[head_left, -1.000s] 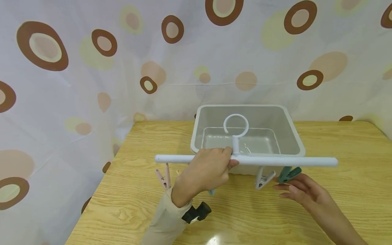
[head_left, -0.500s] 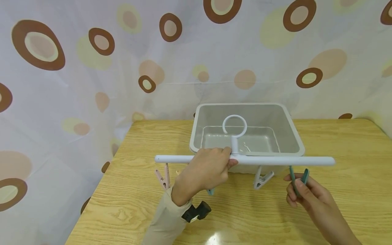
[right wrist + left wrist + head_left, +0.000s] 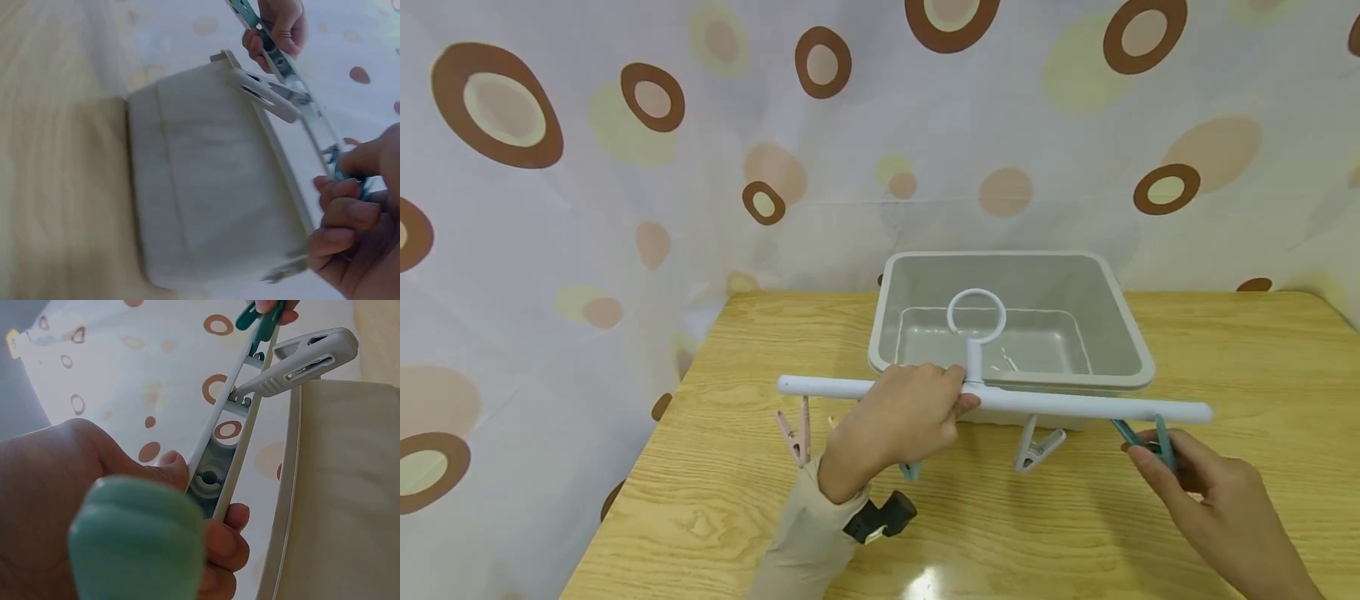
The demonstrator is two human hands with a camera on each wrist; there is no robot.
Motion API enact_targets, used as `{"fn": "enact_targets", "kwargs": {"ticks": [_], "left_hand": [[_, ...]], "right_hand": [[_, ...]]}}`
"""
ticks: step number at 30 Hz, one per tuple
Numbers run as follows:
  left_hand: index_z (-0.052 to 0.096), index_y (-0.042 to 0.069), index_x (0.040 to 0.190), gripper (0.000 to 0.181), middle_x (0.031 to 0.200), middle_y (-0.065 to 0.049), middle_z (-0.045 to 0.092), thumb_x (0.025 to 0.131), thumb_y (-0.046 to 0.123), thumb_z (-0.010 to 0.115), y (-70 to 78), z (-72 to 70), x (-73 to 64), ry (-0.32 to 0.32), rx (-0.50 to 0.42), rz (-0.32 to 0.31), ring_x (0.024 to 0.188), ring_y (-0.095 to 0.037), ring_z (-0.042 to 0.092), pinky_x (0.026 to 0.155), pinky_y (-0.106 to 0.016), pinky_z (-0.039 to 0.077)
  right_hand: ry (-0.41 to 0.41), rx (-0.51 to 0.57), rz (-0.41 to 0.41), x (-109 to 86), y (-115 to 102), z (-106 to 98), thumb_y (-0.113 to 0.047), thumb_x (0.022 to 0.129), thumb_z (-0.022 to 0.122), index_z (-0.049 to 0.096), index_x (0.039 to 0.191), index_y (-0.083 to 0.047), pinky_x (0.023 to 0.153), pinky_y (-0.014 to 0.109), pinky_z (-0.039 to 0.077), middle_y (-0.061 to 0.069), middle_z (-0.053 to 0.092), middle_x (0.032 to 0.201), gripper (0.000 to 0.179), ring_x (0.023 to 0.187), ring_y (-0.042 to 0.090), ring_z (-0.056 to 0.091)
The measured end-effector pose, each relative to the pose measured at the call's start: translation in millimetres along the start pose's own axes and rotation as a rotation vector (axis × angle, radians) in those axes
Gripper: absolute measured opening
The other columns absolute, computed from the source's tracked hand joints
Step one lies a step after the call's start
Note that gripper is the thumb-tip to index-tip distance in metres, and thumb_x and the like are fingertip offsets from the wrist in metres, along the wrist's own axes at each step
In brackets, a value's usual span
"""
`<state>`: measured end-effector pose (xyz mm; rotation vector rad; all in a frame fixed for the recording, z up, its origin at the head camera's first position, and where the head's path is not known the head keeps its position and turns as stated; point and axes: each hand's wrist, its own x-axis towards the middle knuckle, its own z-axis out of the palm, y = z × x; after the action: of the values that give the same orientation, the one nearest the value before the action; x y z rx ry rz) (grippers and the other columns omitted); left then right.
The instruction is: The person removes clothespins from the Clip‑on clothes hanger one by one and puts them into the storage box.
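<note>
A white clip hanger (image 3: 1075, 406) with a round hook is held level over the table, its right end slightly lower. My left hand (image 3: 913, 412) grips its bar just left of the hook. With thumb and fingers my right hand (image 3: 1225, 500) pinches a dark green clip (image 3: 1165, 446) under the bar's right end; the left wrist view shows this clip (image 3: 265, 328) at the bar's underside. A grey clip (image 3: 1036, 450) hangs between the hands. Toward the left end hangs a pink clip (image 3: 797, 435). A light teal clip (image 3: 137, 540) hangs below my left hand, blurred and close.
Behind the hanger stands a grey plastic basin (image 3: 1000, 255) on the wood-grain table (image 3: 700, 467). A patterned curtain (image 3: 865, 125) hangs along the table's back and left. A black device (image 3: 880, 518) is strapped to the left wrist.
My right hand has taken hold of the green clip and shifted right with it along the bar. The bar's right end has dipped. My left hand keeps its grip.
</note>
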<state>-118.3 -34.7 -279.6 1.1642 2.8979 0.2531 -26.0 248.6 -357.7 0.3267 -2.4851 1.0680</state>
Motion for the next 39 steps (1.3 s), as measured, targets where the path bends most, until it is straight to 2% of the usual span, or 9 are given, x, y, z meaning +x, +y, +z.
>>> {"fn": "enact_targets", "kwargs": {"ticks": [4,13,20,28,31,33,35,37,39], "left_hand": [[0.050,0.013,0.077,0.032,0.064,0.003,0.045,0.102,0.032,0.046,0.8,-0.8,0.4,-0.016,-0.003,-0.012,0.060,-0.012,0.051,0.055,-0.029,0.045],[0.049,0.014,0.077,0.031,0.063,0.003,0.045,0.102,0.031,0.045,2.5,1.2,0.9,-0.044,-0.018,-0.042,0.059,-0.011,0.050,0.053,-0.028,0.043],[0.047,0.015,0.074,0.032,0.062,0.004,0.042,0.102,0.030,0.044,1.6,2.1,-0.9,-0.004,-0.002,-0.040,0.058,-0.012,0.048,0.051,-0.027,0.041],[0.048,0.015,0.075,0.030,0.064,0.003,0.046,0.101,0.029,0.044,4.0,0.0,-2.4,-0.007,0.023,-0.060,0.058,-0.012,0.049,0.051,-0.029,0.041],[0.048,0.015,0.074,0.030,0.064,0.003,0.046,0.101,0.027,0.045,3.9,-0.6,-3.0,-0.017,0.017,-0.060,0.059,-0.012,0.049,0.051,-0.028,0.041],[0.047,0.015,0.072,0.031,0.063,0.003,0.045,0.101,0.028,0.046,3.0,-1.1,-3.1,-0.005,0.020,-0.042,0.058,-0.012,0.048,0.050,-0.027,0.040],[0.046,0.015,0.072,0.033,0.061,0.004,0.042,0.101,0.030,0.046,2.2,-1.4,-2.8,0.017,0.025,-0.015,0.056,-0.012,0.046,0.049,-0.027,0.038],[0.045,0.015,0.072,0.033,0.061,0.004,0.039,0.102,0.031,0.046,1.6,-1.3,-1.9,0.038,0.031,0.013,0.056,-0.012,0.045,0.049,-0.026,0.038],[0.045,0.015,0.073,0.033,0.061,0.005,0.038,0.102,0.031,0.046,1.9,-1.1,-0.8,0.052,0.029,0.037,0.056,-0.011,0.043,0.050,-0.025,0.037]], "right_hand": [[0.028,-0.157,-0.156,5.8,-4.6,-7.0,-0.001,0.090,0.065,0.057,0.083,-0.008,0.041,0.014,0.028,-0.019,0.042,0.058,0.012,0.046,-0.008,0.036],[0.092,-0.329,-0.231,8.4,-14.6,-9.4,-0.023,0.097,0.059,0.052,0.073,-0.007,0.040,0.014,0.027,-0.014,0.039,0.055,0.030,0.047,-0.008,0.029],[0.154,-0.452,-0.361,12.1,-20.2,-11.2,-0.052,0.101,0.034,0.055,0.069,-0.006,0.035,0.018,0.033,-0.005,0.053,0.053,0.059,0.041,0.003,0.044],[0.287,-0.517,-0.482,13.4,-22.2,-6.9,-0.046,0.102,0.037,0.061,0.080,0.001,0.028,0.023,0.028,0.007,0.062,0.057,0.058,0.032,0.024,0.049],[0.288,-0.510,-0.482,12.6,-20.8,-7.4,-0.047,0.102,0.037,0.062,0.081,0.002,0.029,0.021,0.026,0.005,0.060,0.055,0.059,0.030,0.020,0.045],[0.193,-0.395,-0.375,9.2,-17.8,-8.1,-0.034,0.102,0.046,0.062,0.081,0.000,0.033,0.018,0.027,-0.002,0.056,0.055,0.043,0.034,0.009,0.044],[0.013,-0.125,-0.228,5.2,-10.8,-9.0,-0.019,0.103,0.046,0.063,0.089,-0.004,0.036,0.020,0.028,-0.005,0.050,0.058,0.027,0.039,0.006,0.041],[-0.216,0.373,-0.105,2.2,-1.3,-7.9,-0.005,0.104,0.037,0.059,0.099,-0.005,0.039,0.025,0.026,-0.004,0.037,0.062,0.023,0.044,0.008,0.031],[-0.422,0.987,-0.005,1.4,6.0,-3.9,0.000,0.105,0.017,0.053,0.112,-0.004,0.044,0.031,0.021,0.004,0.031,0.068,0.036,0.047,0.016,0.027]]}}
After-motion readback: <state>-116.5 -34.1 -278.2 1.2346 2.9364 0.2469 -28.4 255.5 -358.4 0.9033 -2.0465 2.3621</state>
